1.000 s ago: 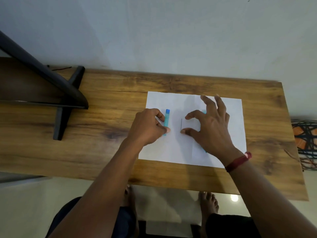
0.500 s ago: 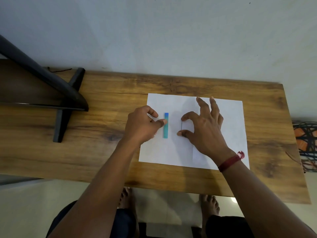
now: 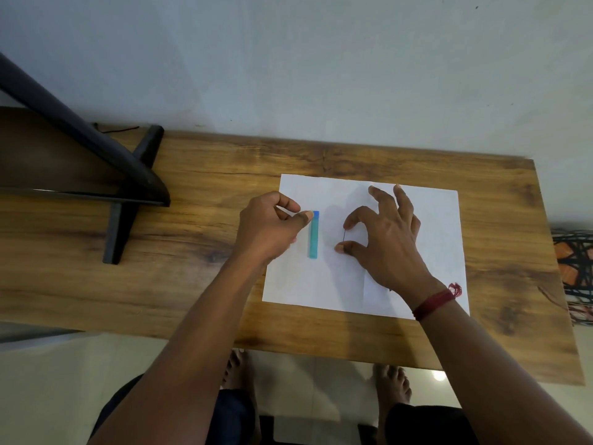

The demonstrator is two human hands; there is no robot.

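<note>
Head view: a second ago the left hand (image 3: 269,229) held the teal case (image 3: 313,239) tilted off the sheet; now the case lies flat on the white paper (image 3: 321,284), blue cap pointing away from the person. That hand has let go, its fingers curled in and only the thumb tip touching the cap end. The right hand (image 3: 388,239) has barely moved and still pinches the thin dark lead (image 3: 344,236) by its two ends between index fingertip and thumb, the other fingers spread above the sheet. The lead sits just right of the case, apart from it. Judging by this, the case has been set down after the lead came out, and the work now turns on the lead, which looks fragile and likely to snap under pressure. The paper lies on the right half of a wood-grain surface (image 3: 192,252), which stands against a pale wall (image 3: 288,59). A black stand (image 3: 128,187) rests on its left part. A red thread band (image 3: 433,303) circles the right wrist. Past the right edge is something woven in dark and orange (image 3: 574,252), and bare feet (image 3: 393,383) show on the light floor below.
</note>
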